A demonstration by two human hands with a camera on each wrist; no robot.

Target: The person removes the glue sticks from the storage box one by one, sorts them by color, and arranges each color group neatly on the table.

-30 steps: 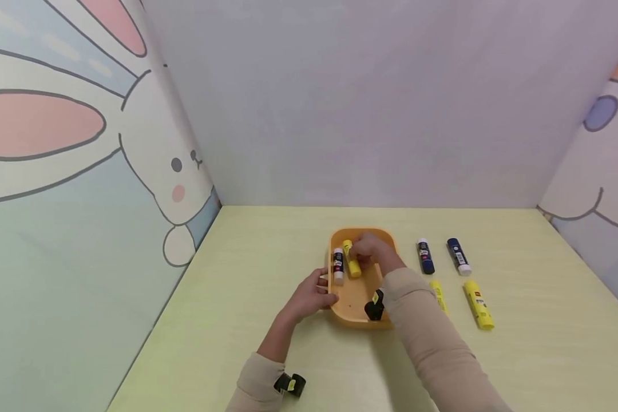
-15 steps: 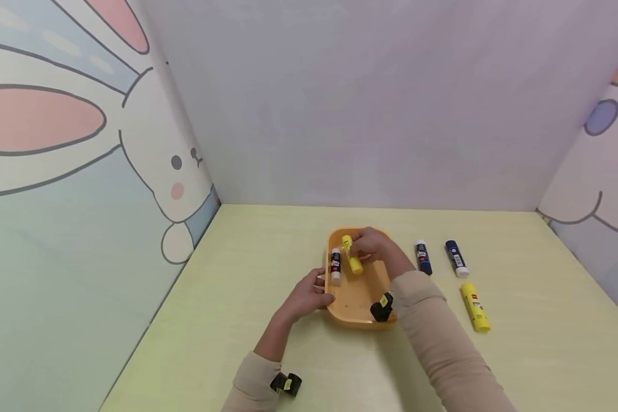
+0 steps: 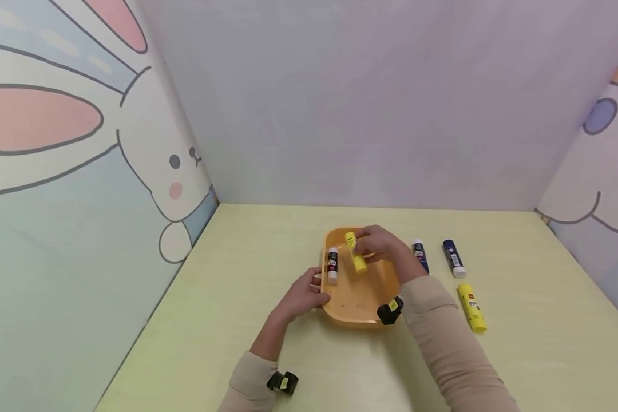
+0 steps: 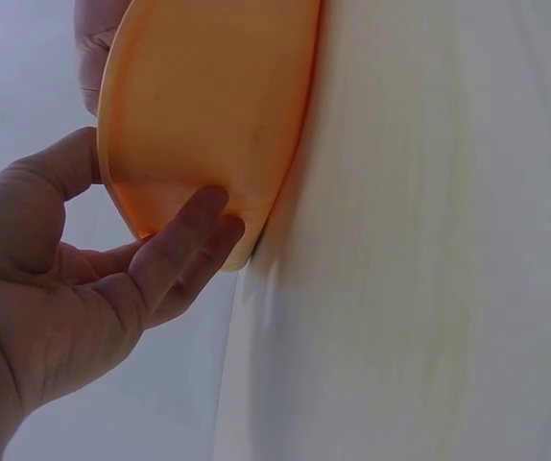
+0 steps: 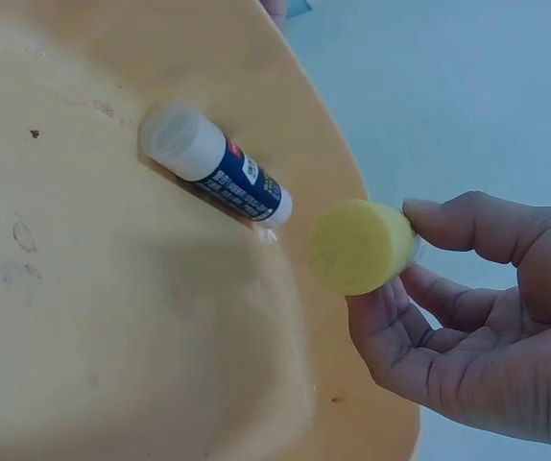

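Note:
My right hand (image 3: 380,243) pinches a yellow glue stick (image 3: 356,253) between thumb and fingers, raised above the floor of an orange plastic basket (image 3: 355,315). In the right wrist view the round yellow end of that glue stick (image 5: 357,248) faces the camera. A navy glue stick with a white cap (image 3: 332,266) lies inside the basket along its left wall. At the basket's left side my left hand (image 3: 304,294) grips the wall. The left wrist view has its thumb on the rim and the fingers (image 4: 184,240) against the outside wall.
Right of the basket on the pale yellow table (image 3: 237,257) lie two navy-and-white glue sticks, one partly behind the right arm (image 3: 419,252) and one farther right (image 3: 454,258). Nearer lies another yellow glue stick (image 3: 472,308). A plain wall (image 3: 360,114) stands behind.
My right hand has lifted the yellow glue stick off the basket floor and moved it slightly right. The left hand keeps its grip on the basket.

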